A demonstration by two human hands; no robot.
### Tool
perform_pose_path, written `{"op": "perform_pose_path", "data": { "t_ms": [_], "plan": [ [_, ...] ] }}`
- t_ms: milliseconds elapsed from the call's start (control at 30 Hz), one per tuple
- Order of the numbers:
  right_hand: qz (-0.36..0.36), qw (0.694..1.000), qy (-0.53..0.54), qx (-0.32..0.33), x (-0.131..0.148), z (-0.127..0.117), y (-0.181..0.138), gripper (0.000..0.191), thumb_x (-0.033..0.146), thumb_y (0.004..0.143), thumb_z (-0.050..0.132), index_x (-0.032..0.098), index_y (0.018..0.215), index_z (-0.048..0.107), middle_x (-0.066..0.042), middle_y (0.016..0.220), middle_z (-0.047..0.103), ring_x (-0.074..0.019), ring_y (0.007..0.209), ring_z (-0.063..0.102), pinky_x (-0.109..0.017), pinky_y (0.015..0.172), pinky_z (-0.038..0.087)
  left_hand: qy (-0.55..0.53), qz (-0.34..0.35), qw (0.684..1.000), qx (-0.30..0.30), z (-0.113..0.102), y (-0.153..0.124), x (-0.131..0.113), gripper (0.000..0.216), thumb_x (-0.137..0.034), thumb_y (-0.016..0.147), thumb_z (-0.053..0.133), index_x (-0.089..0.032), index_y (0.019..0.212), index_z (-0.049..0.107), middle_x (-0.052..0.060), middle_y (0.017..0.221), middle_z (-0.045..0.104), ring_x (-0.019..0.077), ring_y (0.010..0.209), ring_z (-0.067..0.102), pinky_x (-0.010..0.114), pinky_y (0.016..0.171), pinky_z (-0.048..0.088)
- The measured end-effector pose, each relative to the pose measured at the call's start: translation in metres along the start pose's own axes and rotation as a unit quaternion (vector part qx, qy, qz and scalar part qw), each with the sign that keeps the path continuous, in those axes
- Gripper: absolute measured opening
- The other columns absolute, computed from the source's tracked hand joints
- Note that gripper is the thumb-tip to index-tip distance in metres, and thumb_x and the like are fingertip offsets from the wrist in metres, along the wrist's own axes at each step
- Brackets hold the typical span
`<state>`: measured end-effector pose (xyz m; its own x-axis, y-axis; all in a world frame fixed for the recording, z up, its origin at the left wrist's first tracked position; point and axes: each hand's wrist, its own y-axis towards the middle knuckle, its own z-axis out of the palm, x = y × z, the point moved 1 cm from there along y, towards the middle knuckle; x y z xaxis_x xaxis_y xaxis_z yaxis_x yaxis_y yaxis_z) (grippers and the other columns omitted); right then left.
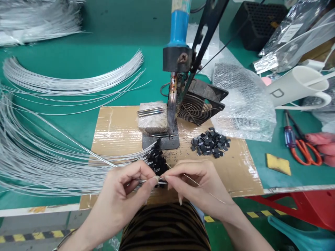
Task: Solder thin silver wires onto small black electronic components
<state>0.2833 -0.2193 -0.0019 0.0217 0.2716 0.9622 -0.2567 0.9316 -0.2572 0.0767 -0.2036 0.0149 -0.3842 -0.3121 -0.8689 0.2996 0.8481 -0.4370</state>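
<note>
White mug (290,85) bears a "D" while left fingers (149,183) and right fingers (174,182) pinch silvery wire (162,183).

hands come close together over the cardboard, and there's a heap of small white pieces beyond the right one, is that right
Not quite: the head view shows the heap's pieces are black, not white. The left hand and right hand do come close together over the cardboard, with the heap beyond the right one.

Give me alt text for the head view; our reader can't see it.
A left hand and right hand pinch thin wires over a cardboard sheet. A blue-handled soldering iron stands beyond, silvery wire bundles left, small black pieces right.
</note>
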Motion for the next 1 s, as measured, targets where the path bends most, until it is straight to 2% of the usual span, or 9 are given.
{"op": "perform_pose_path", "data": {
  "t_ms": [167, 267, 367, 400, 467, 567, 667, 833, 1000],
  "plan": [
    [-0.052, 0.989, -0.128, 0.055, 0.008, -0.008, 0.000, 0.016, 0.025, 0.099, 0.070, 0.018, 0.091, 0.082, 0.000, 0.073, 0.068, -0.0117, 0.066, 0.060, -0.025, 0.061, 0.044, 0.043, 0.022, 0.998, 0.047, -0.004, 0.003, 0.002, 0.028, -0.036, 0.099, 0.058, -0.019, 0.078, 0.065, -0.003, 0.063, 0.049, 0.0114, 0.057, 0.038, 0.023, 0.052, 0.029],
    [-0.124, 0.961, -0.231, 0.083, 0.016, -0.009, 0.001, 0.015, 0.013, 0.097, 0.066, 0.015, 0.093, 0.081, 0.000, 0.072, 0.066, -0.0120, 0.065, 0.058, -0.025, 0.062, 0.043, 0.084, 0.047, 0.993, 0.070, -0.003, 0.004, -0.001, 0.025, -0.029, 0.098, 0.058, -0.019, 0.076, 0.065, -0.003, 0.062, 0.052, 0.0115, 0.058, 0.041, 0.023, 0.052, 0.031],
    [-0.158, 0.935, -0.296, 0.114, 0.023, -0.015, 0.000, 0.018, 0.007, 0.094, 0.064, 0.015, 0.091, 0.080, -0.002, 0.072, 0.067, -0.0132, 0.065, 0.058, -0.027, 0.061, 0.043, 0.119, 0.063, 0.988, 0.078, -0.004, 0.004, -0.005, 0.020, -0.022, 0.092, 0.062, -0.020, 0.072, 0.064, -0.005, 0.059, 0.049, 0.0107, 0.056, 0.039, 0.022, 0.051, 0.029],
    [-0.157, 0.933, -0.306, 0.105, 0.024, -0.019, 0.000, 0.019, 0.008, 0.095, 0.064, 0.015, 0.089, 0.080, -0.002, 0.072, 0.068, -0.0137, 0.065, 0.059, -0.027, 0.061, 0.044, 0.123, 0.066, 0.987, 0.074, -0.005, 0.003, -0.005, 0.020, -0.020, 0.090, 0.063, -0.020, 0.070, 0.063, -0.005, 0.059, 0.048, 0.0104, 0.056, 0.038, 0.022, 0.051, 0.028],
    [-0.138, 0.943, -0.301, 0.035, 0.025, -0.033, -0.001, 0.020, 0.014, 0.098, 0.065, 0.018, 0.085, 0.081, -0.002, 0.071, 0.069, -0.0140, 0.062, 0.061, -0.028, 0.058, 0.045, 0.118, 0.064, 0.990, 0.052, -0.010, 0.001, -0.002, 0.020, -0.021, 0.090, 0.064, -0.020, 0.070, 0.063, -0.005, 0.059, 0.047, 0.0099, 0.055, 0.037, 0.022, 0.050, 0.027],
    [-0.074, 0.972, -0.199, -0.104, 0.021, -0.051, 0.000, 0.018, 0.027, 0.097, 0.074, 0.021, 0.082, 0.083, -0.001, 0.068, 0.070, -0.0118, 0.051, 0.059, -0.025, 0.047, 0.043, 0.085, 0.042, 0.995, 0.023, -0.015, -0.002, 0.006, 0.024, -0.030, 0.097, 0.061, -0.020, 0.075, 0.064, -0.005, 0.060, 0.045, 0.0101, 0.053, 0.034, 0.023, 0.048, 0.024],
    [-0.025, 0.987, -0.060, -0.149, 0.009, -0.049, 0.001, 0.015, 0.034, 0.094, 0.078, 0.022, 0.087, 0.086, -0.003, 0.075, 0.075, -0.0104, 0.047, 0.062, -0.024, 0.047, 0.051, 0.050, 0.021, 0.998, 0.020, -0.013, -0.002, 0.009, 0.029, -0.041, 0.099, 0.060, -0.020, 0.079, 0.066, -0.004, 0.060, 0.044, 0.0111, 0.053, 0.035, 0.025, 0.048, 0.023],
    [0.034, 0.987, 0.133, -0.083, -0.013, -0.008, 0.002, 0.020, 0.039, 0.093, 0.079, 0.021, 0.096, 0.087, -0.004, 0.078, 0.079, -0.0088, 0.048, 0.062, -0.020, 0.047, 0.055, 0.061, 0.029, 0.995, -0.067, 0.000, 0.000, -0.003, 0.028, -0.040, 0.097, 0.063, -0.021, 0.077, 0.068, -0.003, 0.060, 0.053, 0.0115, 0.053, 0.039, 0.027, 0.051, 0.025],
    [0.042, 0.971, 0.229, -0.044, -0.024, 0.020, 0.000, 0.021, 0.040, 0.094, 0.078, 0.024, 0.104, 0.087, -0.002, 0.078, 0.078, -0.0059, 0.047, 0.062, -0.016, 0.048, 0.053, 0.062, 0.048, 0.992, -0.094, 0.006, -0.001, -0.010, 0.023, -0.035, 0.097, 0.064, -0.021, 0.080, 0.071, -0.001, 0.066, 0.066, 0.0122, 0.057, 0.054, 0.026, 0.053, 0.033]
  ]
}}
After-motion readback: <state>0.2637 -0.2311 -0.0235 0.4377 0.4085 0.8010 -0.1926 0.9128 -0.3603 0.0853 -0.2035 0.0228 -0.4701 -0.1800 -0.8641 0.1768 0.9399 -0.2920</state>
